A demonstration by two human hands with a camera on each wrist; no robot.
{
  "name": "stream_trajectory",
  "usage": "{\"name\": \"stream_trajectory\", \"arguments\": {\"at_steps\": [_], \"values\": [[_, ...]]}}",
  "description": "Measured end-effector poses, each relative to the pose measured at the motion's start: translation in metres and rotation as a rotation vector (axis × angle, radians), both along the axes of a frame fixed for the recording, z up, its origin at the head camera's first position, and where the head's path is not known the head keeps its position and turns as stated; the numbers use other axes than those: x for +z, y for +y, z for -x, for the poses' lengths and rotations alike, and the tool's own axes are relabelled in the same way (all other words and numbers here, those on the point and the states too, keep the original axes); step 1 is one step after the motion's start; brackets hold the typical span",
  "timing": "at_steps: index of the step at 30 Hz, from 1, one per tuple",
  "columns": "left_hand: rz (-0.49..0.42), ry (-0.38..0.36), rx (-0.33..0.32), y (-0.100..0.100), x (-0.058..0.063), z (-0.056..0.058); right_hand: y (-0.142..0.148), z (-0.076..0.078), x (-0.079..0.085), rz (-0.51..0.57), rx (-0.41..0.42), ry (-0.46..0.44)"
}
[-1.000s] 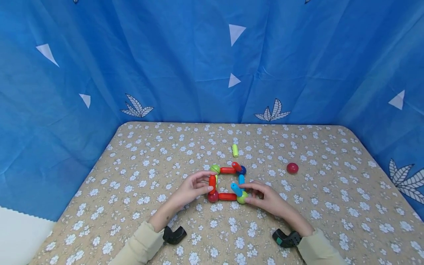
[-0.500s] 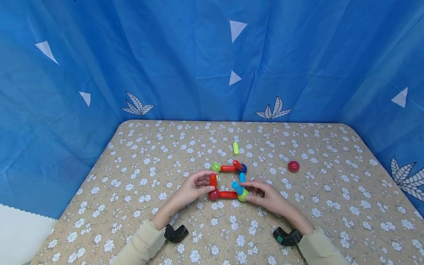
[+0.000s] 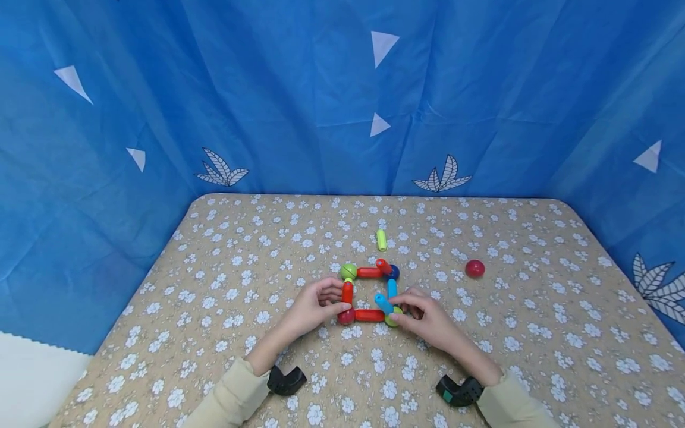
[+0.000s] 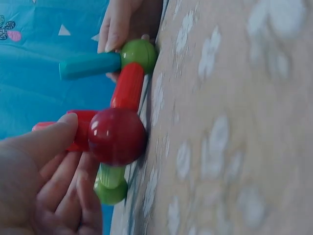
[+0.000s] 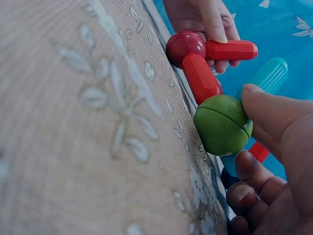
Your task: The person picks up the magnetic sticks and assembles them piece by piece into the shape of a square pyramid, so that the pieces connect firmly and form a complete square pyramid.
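Observation:
A square frame of toy rods and balls lies on the table. My left hand (image 3: pixel 314 306) pinches a red rod (image 4: pixel 82 128) that stands up from the red ball (image 3: pixel 346 316) at the near left corner. My right hand (image 3: pixel 430 318) is at the near right corner. Its thumb and fingers pinch the light blue rod (image 3: pixel 383 303) close to the green ball (image 5: pixel 224 125). A red rod (image 3: pixel 369 315) joins these two corners. The far corners are another green ball (image 3: pixel 348 271) and a dark blue ball (image 3: pixel 394 272), which bears a second raised red rod (image 3: pixel 382 266).
Beyond the frame lies a loose yellow-green rod (image 3: pixel 382 240). A loose red ball (image 3: pixel 474 268) sits to the right. Blue curtains (image 3: pixel 299 119) rise behind and beside the flower-patterned table (image 3: pixel 241 238).
The raised red rod under my left hand has shifted slightly right, and yellow-green shows at its far end. My left fingers have come down from its top. My right thumb has moved slightly up.

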State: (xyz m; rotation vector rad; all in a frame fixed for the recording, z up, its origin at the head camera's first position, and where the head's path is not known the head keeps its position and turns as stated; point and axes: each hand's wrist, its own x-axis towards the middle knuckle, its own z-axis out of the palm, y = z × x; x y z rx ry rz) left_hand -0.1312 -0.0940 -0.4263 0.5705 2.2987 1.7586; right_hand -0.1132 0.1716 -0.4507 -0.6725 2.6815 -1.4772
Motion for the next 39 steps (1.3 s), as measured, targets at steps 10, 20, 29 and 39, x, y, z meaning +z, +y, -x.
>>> {"name": "stream_trajectory", "arguments": {"at_steps": [10,20,29,39], "values": [[0.162,0.205,0.072,0.0023,-0.0074,0.001,-0.0018,0.004,0.0036,0.004,0.01,0.012],[0.167,0.191,0.07,0.0034,-0.0082,0.0017,-0.0013,0.005,0.0042,-0.005,-0.002,0.017],[0.167,0.156,0.038,0.0032,-0.0091,-0.0018,-0.0024,0.0006,0.0032,-0.004,-0.058,0.014],[0.163,0.132,0.042,0.0034,-0.0115,-0.0042,-0.0025,-0.0011,0.0009,0.013,-0.044,0.036]]}}
